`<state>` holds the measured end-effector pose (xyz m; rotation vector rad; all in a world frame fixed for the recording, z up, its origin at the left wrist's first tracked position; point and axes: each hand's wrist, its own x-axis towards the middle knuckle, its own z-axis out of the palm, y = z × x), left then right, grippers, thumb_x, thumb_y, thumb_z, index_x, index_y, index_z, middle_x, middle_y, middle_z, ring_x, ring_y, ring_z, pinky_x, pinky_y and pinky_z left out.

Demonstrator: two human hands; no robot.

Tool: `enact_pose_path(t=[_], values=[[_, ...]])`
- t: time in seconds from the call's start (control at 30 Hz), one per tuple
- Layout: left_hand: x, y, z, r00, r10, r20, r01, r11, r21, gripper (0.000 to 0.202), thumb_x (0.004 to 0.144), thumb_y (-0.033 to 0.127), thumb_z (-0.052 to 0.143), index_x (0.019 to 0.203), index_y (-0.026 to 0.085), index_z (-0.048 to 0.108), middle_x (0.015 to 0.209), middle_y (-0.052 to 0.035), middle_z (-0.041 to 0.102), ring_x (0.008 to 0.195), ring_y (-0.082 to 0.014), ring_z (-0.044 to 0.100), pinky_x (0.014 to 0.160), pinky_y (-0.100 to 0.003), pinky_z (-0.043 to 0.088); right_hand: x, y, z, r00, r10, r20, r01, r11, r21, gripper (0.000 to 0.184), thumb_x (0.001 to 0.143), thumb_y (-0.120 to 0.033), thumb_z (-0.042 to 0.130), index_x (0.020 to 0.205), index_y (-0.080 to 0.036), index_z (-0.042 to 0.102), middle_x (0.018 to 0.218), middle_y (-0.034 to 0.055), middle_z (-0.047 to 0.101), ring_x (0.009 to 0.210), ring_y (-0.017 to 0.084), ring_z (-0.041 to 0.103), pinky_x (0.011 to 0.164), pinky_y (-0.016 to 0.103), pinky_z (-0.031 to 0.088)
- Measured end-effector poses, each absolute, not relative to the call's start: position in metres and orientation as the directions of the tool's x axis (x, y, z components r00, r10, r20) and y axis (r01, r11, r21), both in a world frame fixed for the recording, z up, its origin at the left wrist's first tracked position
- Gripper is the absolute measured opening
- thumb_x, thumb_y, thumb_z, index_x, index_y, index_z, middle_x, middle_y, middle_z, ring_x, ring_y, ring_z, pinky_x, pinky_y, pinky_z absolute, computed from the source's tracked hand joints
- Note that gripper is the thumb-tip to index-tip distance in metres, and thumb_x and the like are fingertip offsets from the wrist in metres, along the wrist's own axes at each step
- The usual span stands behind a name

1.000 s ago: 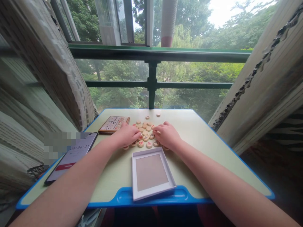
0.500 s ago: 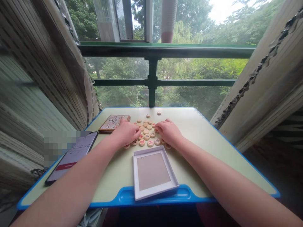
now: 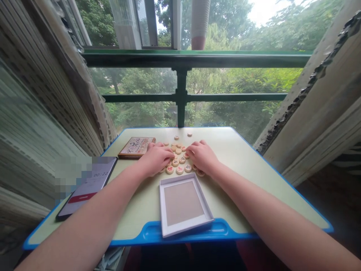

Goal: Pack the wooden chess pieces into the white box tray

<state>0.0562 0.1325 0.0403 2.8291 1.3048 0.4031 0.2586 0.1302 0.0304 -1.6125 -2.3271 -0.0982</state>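
Note:
Round wooden Chinese chess pieces with red and dark characters lie in a loose cluster [image 3: 182,160] between my hands. My left hand [image 3: 158,158] reaches over the cluster's left side, fingers bent and bunched together. Its fingertips are down among the pieces, and whatever they grip is hidden. At the right side, my right hand [image 3: 205,156] has thumb and fingers drawn together at a red-marked Chinese chess piece [image 3: 186,155]. A few pieces near the right wrist are partly covered by that hand. Nearer to me lies a shallow white box tray [image 3: 163,210], with no pieces in it.
A box with Chinese writing [image 3: 132,146] lies at the far left of the table [image 3: 239,180]. In front of it, a phone [image 3: 84,195] shows a timer. Two stray pieces [image 3: 190,134] sit near the far edge. Curtains [image 3: 324,94] hang on both sides.
My left hand has moved right, farther over the cluster, covering pieces that showed before. My right hand has hardly moved. The view has shifted slightly.

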Motion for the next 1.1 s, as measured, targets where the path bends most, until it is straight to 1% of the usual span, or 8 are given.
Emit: enact_pose_path(t=[0.1, 0.27, 0.33, 0.43, 0.6, 0.77, 0.9, 1.1], values=[[0.057, 0.133, 0.041, 0.615, 0.756, 0.224, 0.755, -0.647, 0.111, 0.027, 0.084, 0.023, 0.044, 0.087, 0.024, 0.071, 0.098, -0.0042, 0.067, 0.092, -0.0239, 0.051, 0.081, -0.039, 0.028, 0.257, 0.128, 0.033, -0.330, 0.903, 0.274, 0.919, 0.373, -0.123, 0.027, 0.086, -0.028, 0.046, 0.096, -0.022, 0.070, 0.097, 0.0066, 0.064, 0.088, 0.020, 0.045, 0.082, 0.029, 0.034], [0.055, 0.136, 0.039, 0.532, 0.794, 0.294, 0.816, -0.574, 0.073, 0.031, 0.082, 0.016, 0.042, 0.096, 0.024, 0.068, 0.100, -0.0059, 0.067, 0.092, -0.0246, 0.051, 0.081, -0.041, 0.029, 0.257, 0.127, 0.032, -0.339, 0.903, 0.265, 0.910, 0.386, -0.150, 0.026, 0.082, -0.023, 0.047, 0.092, -0.023, 0.071, 0.095, 0.0054, 0.065, 0.086, 0.021, 0.046, 0.079, 0.029, 0.035], [0.052, 0.138, 0.038, 0.491, 0.812, 0.315, 0.845, -0.532, 0.054, 0.032, 0.081, 0.015, 0.042, 0.096, 0.024, 0.069, 0.104, -0.0062, 0.066, 0.095, -0.0261, 0.051, 0.081, -0.042, 0.028, 0.258, 0.128, 0.031, -0.349, 0.897, 0.272, 0.901, 0.401, -0.164, 0.028, 0.081, -0.019, 0.047, 0.094, -0.023, 0.071, 0.099, 0.0043, 0.066, 0.086, 0.021, 0.045, 0.079, 0.030, 0.036], [0.051, 0.139, 0.038, 0.483, 0.831, 0.277, 0.853, -0.518, 0.065, 0.030, 0.082, 0.019, 0.043, 0.092, 0.026, 0.070, 0.105, -0.0042, 0.067, 0.097, -0.0265, 0.050, 0.083, -0.043, 0.027, 0.257, 0.129, 0.030, -0.371, 0.878, 0.302, 0.882, 0.436, -0.182, 0.034, 0.081, -0.013, 0.043, 0.102, -0.022, 0.069, 0.105, 0.0021, 0.065, 0.087, 0.021, 0.045, 0.080, 0.029, 0.036], [0.053, 0.140, 0.036, 0.500, 0.832, 0.240, 0.842, -0.532, 0.092, 0.029, 0.084, 0.025, 0.042, 0.089, 0.026, 0.071, 0.103, -0.0026, 0.069, 0.096, -0.0254, 0.051, 0.083, -0.042, 0.027, 0.250, 0.125, 0.028, -0.490, 0.813, 0.315, 0.825, 0.549, -0.133, 0.032, 0.088, -0.027, 0.041, 0.110, -0.025, 0.064, 0.115, -0.0014, 0.063, 0.088, 0.021, 0.044, 0.084, 0.034, 0.033], [0.051, 0.143, 0.035, 0.505, 0.827, 0.248, 0.840, -0.537, 0.078, 0.029, 0.080, 0.020, 0.045, 0.093, 0.028, 0.070, 0.103, -0.0032, 0.068, 0.097, -0.0262, 0.050, 0.084, -0.041, 0.027, 0.243, 0.119, 0.032, -0.602, 0.752, 0.269, 0.748, 0.649, -0.140, 0.030, 0.090, -0.033, 0.041, 0.109, -0.029, 0.064, 0.118, -0.0019, 0.062, 0.091, 0.020, 0.046, 0.084, 0.034, 0.031], [0.050, 0.145, 0.034, 0.505, 0.832, 0.231, 0.838, -0.537, 0.099, 0.029, 0.079, 0.018, 0.046, 0.089, 0.031, 0.071, 0.103, -0.0025, 0.067, 0.098, -0.0273, 0.049, 0.084, -0.043, 0.026, 0.240, 0.117, 0.036, -0.627, 0.744, 0.233, 0.729, 0.665, -0.162, 0.029, 0.090, -0.033, 0.042, 0.104, -0.026, 0.067, 0.110, -0.0005, 0.065, 0.086, 0.018, 0.047, 0.082, 0.032, 0.031], [0.055, 0.144, 0.034, 0.483, 0.840, 0.247, 0.843, -0.522, 0.129, 0.027, 0.083, 0.023, 0.043, 0.086, 0.025, 0.070, 0.096, -0.0043, 0.069, 0.094, -0.0263, 0.052, 0.081, -0.042, 0.026, 0.240, 0.119, 0.036, -0.554, 0.785, 0.279, 0.790, 0.601, -0.121, 0.028, 0.089, -0.032, 0.044, 0.088, -0.019, 0.068, 0.090, 0.0051, 0.069, 0.080, 0.018, 0.048, 0.079, 0.030, 0.033]])
